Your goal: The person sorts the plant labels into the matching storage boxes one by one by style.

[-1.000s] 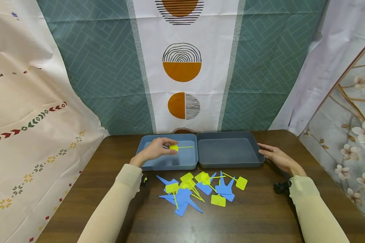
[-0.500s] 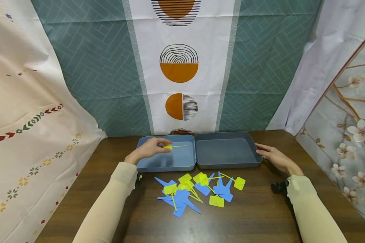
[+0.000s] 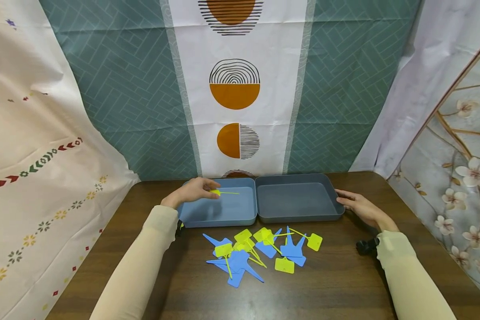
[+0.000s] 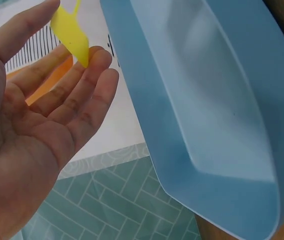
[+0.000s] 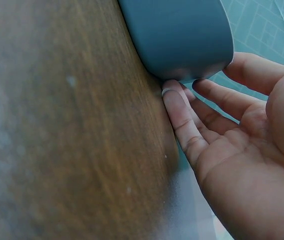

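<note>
My left hand point(image 3: 191, 191) is over the light blue tray point(image 3: 240, 206), pinching a yellow plant label point(image 3: 215, 192) by its flat head. The label's thin stem points right. In the left wrist view the yellow label point(image 4: 70, 35) is at the fingertips, above the tray's rim, and the other fingers are spread loosely. My right hand point(image 3: 362, 209) rests its fingertips against the right end of the dark grey-blue tray point(image 3: 300, 218). In the right wrist view its fingers point(image 5: 182, 112) touch the outer wall of that tray point(image 5: 182, 35) near the table.
On the wooden table point(image 3: 304, 298), in front of the trays, lies a loose pile of yellow plant labels point(image 3: 284, 265) and blue plant labels point(image 3: 240, 260), partly overlapping. Both trays stand side by side. A patterned cloth point(image 3: 240, 146) hangs behind them.
My left hand has moved left over the light blue tray, still pinching the yellow plant label. The right hand stays against the dark tray. The head view has shifted slightly.
</note>
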A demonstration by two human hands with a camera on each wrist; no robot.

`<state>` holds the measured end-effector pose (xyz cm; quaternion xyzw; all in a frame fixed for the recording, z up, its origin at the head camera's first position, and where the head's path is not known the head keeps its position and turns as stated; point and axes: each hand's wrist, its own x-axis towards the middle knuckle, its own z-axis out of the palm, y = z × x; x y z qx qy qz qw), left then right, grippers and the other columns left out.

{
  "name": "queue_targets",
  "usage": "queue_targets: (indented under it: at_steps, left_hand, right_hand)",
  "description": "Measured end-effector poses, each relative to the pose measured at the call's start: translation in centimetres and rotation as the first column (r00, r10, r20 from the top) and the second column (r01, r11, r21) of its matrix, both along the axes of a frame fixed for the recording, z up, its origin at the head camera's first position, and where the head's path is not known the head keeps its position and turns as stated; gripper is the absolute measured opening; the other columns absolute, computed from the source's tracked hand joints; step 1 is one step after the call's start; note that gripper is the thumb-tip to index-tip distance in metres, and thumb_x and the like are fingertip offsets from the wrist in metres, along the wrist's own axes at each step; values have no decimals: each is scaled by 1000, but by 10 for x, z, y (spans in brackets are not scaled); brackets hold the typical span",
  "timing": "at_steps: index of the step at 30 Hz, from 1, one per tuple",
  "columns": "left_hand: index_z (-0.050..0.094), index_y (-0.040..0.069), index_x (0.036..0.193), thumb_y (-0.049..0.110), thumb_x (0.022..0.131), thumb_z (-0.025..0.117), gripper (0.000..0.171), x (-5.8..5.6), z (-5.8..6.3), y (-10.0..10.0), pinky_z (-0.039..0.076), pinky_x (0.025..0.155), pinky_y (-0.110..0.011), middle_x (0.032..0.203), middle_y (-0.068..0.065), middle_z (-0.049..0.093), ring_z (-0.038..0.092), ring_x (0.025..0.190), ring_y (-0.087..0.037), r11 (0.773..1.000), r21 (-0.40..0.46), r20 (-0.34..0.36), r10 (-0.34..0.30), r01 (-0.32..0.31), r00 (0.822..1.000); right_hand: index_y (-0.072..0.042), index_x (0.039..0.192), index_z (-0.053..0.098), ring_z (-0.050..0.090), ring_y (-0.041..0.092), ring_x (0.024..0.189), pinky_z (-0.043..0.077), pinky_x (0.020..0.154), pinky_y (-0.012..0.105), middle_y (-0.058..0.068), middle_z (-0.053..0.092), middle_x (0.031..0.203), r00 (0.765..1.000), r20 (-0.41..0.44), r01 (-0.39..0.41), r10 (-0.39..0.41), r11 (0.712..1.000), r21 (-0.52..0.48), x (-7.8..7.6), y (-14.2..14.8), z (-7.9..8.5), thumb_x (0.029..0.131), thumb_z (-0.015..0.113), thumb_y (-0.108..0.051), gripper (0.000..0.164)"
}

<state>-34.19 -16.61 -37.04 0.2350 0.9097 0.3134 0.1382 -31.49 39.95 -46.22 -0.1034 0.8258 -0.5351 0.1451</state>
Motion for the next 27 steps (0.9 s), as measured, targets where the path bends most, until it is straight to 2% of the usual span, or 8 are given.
queue_targets:
  at_steps: [3, 5, 8, 11, 13, 27]
  left_hand:
    - [61, 3, 143, 27, 100, 73, 51, -3, 0, -1, 50, 104, -51, 140, -17, 63, 58, 130, -39, 1000, -17, -1, 0, 0, 1000]
    - [62, 3, 143, 26, 99, 73, 50, -4, 1, -1, 50, 104, -51, 140, -17, 64, 57, 130, -39, 1000, -25, -3, -4, 4, 1000]
    - [62, 3, 143, 24, 99, 73, 50, -7, 0, 0, 50, 104, -51, 140, -18, 64, 57, 129, -39, 999, -38, -9, -7, 7, 1000]
    - [61, 2, 143, 23, 98, 74, 51, -10, -2, 1, 50, 104, -51, 139, -19, 64, 57, 128, -38, 998, -60, -10, -8, 7, 1000]
    - [61, 2, 143, 22, 98, 75, 52, -13, -3, 2, 50, 103, -51, 139, -19, 64, 58, 128, -38, 997, -76, -7, -8, 7, 1000]
    - [62, -3, 141, 13, 91, 82, 56, -21, -3, 11, 55, 96, -44, 131, -18, 68, 61, 119, -37, 986, -162, -18, -38, 34, 999]
  right_hand:
    - [5, 163, 17, 23, 48, 152, 39, 113, 35, 31, 16, 167, 1000, 0, 2, -2, 1000, -2, 0, 0, 0, 112, 50, -30, 71]
    - [4, 163, 18, 24, 47, 152, 40, 111, 32, 31, 17, 167, 1000, 1, 2, -2, 1000, -3, 0, 1, -1, 112, 50, -30, 70]
    - [4, 164, 17, 24, 48, 152, 36, 117, 43, 31, 17, 167, 1000, 2, 1, -1, 1000, -8, 0, 1, -2, 112, 50, -30, 70]
    - [4, 164, 16, 23, 49, 152, 26, 121, 58, 32, 16, 167, 1000, 3, -2, 2, 1000, -13, 0, 1, -2, 112, 50, -30, 71]
    - [4, 164, 16, 22, 50, 152, 22, 120, 63, 32, 15, 167, 1000, 5, -3, 3, 1000, -19, 0, 1, -2, 112, 51, -29, 71]
    - [5, 164, 16, 21, 51, 152, 19, 121, 65, 33, 15, 167, 1000, 6, 5, -5, 1000, -23, -1, 1, -2, 111, 52, -30, 72]
